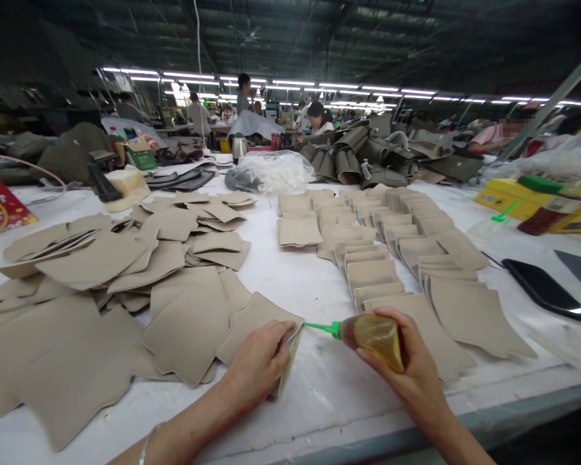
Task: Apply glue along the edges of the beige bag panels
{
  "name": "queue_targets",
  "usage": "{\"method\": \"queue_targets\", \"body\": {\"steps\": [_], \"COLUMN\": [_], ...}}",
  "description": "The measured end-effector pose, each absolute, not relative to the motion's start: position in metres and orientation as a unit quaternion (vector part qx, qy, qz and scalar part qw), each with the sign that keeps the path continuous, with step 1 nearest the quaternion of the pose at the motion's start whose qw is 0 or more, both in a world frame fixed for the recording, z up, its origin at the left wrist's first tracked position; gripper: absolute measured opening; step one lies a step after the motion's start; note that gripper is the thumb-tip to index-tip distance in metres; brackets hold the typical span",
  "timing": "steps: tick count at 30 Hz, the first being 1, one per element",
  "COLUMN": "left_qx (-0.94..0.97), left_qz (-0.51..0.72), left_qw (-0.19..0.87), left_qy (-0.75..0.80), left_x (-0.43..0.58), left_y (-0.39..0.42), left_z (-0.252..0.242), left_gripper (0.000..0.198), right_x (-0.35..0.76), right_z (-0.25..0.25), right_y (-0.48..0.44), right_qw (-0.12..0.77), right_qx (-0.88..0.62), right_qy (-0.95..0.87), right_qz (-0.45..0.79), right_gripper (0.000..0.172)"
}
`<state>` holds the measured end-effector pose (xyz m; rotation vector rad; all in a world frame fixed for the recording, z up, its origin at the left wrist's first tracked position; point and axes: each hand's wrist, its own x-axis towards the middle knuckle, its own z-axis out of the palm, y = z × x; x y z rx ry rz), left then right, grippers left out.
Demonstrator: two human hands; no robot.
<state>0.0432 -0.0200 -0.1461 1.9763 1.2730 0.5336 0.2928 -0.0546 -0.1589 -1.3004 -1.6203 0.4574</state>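
Pinching a tan piece point(250, 318) with the left hand point(261, 356), at the right of the pile point(94, 258), probably to steady it. With curled fingers of the right hand point(419, 369), holding a bottle point(375, 339) (sideways, apparently to set its green nozzle point(323, 328) at the piece's corner).

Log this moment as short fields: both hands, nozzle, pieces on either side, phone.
Left hand: fingers on a beige piece, near its corner
Right hand: gripping a squeeze bottle, tipped sideways
Green nozzle: tip at that corner; contact unclear
Left side: loose heap of beige pieces
Right side: overlapping rows of beige pieces
Phone: flat on the white table, right of the rows
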Motion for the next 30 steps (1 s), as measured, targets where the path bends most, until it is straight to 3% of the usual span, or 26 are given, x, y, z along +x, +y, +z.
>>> {"method": "queue_targets", "body": {"steps": [23,30], "left_qx": [0.747,0.737], "left_qz": [0.212,0.225], "left_qw": [0.380,0.391], "left_qy": [0.502,0.503], "left_x": [0.041,0.040], "left_y": [-0.018,-0.019], "left_z": [-0.145,-0.147], "left_gripper": [0.042,0.042], "right_x": [0.292,0.278], "right_z": [-0.162,-0.157], "right_y": [-0.063,-0.081], "right_qw": [0.473,0.470], "right_qx": [-0.567,-0.574], "right_qy": [-0.646,-0.578], "right_qz": [0.196,0.341], "right_gripper": [0.046,0.049]}}
